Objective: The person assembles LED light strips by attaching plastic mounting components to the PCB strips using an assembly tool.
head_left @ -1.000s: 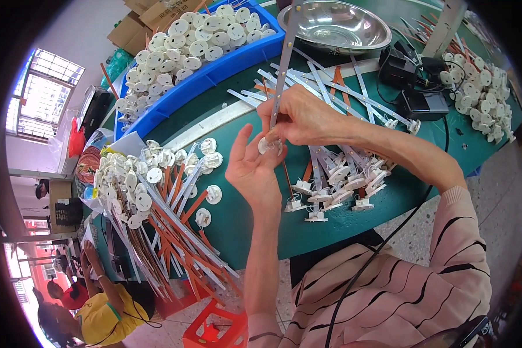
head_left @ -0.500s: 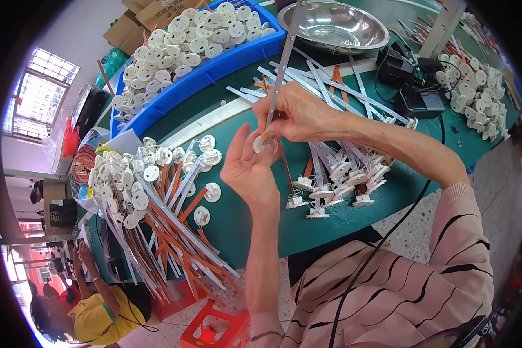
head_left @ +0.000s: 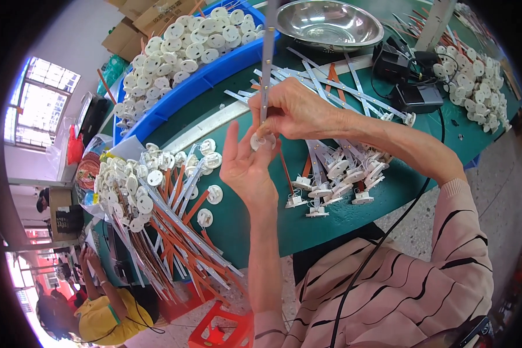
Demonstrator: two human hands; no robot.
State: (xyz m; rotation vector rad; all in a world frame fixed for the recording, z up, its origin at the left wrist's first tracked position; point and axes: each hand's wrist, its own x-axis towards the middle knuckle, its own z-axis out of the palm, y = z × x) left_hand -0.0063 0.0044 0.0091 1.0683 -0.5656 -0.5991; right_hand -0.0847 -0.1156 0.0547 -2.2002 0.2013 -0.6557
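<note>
My left hand (head_left: 248, 177) is closed on a small white round cap (head_left: 261, 142), holding it between thumb and fingers with its other fingers raised. Just above, my right hand (head_left: 303, 110) pinches the lower end of a narrow LED strip (head_left: 267, 58) dotted with small chips. The strip stands nearly upright, its end close to the cap. Whether the two are joined is hidden by my fingertips. To the left lies a heap of strips with white caps (head_left: 182, 226), some orange-brown and some pale. Several capped strips (head_left: 339, 168) lie beneath my right forearm.
A blue bin (head_left: 200, 84) full of white caps stands at the back left, beside a steel bowl (head_left: 330, 26). Black power adapters (head_left: 414, 95) and another cap pile (head_left: 475, 87) are at right. A black cable (head_left: 383, 246) crosses my front. A person in yellow (head_left: 107, 319) sits at lower left.
The LED strip has swung from leaning right to nearly upright, its top moving left. Both hands keep their grip and stay almost in place. The view has shifted slightly.
</note>
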